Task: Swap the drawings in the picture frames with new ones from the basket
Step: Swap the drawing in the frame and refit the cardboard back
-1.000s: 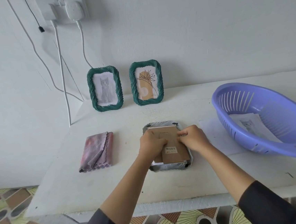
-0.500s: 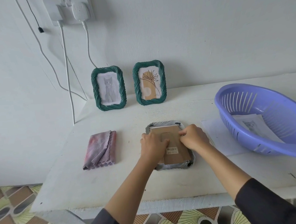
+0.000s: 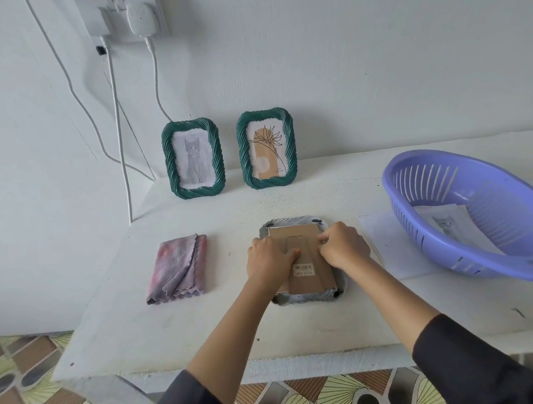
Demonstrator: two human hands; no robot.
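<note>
While both hands work at mid-picture, the left hand (image 3: 269,261) lies knuckles-up on the left part of the back (image 3: 294,235), fingers bent down onto the cardboard. It presses there; whether it hooks anything I cannot tell. Right hand (image 3: 344,246): fingers (image 3: 324,239) curled, pinching at the back's right edge near the top. Dark sleeves cover both forearms at the bottom of the picture.

Back sits in the frame (image 3: 307,298), which lies face down on the table (image 3: 206,331), centre of picture. Grey rim shows above and below the cardboard. A label sits on the back, between my hands and a little lower.

Left of the frame, well apart: folded pinkish cloth (image 3: 177,269). Just right of my right hand: white sheet (image 3: 390,248), flat, its right part under the basket (image 3: 432,244). Basket is purple, slotted, at the right edge, tilted toward me. A cat drawing (image 3: 450,226) lies inside it.

Above centre, against the wall: cat frame (image 3: 193,159) at left and plant frame (image 3: 267,149) at right, both green, upright, side by side, apart.

Upper left: socket (image 3: 120,10) with plugs; white cables (image 3: 118,134) hang down behind the table.
</note>
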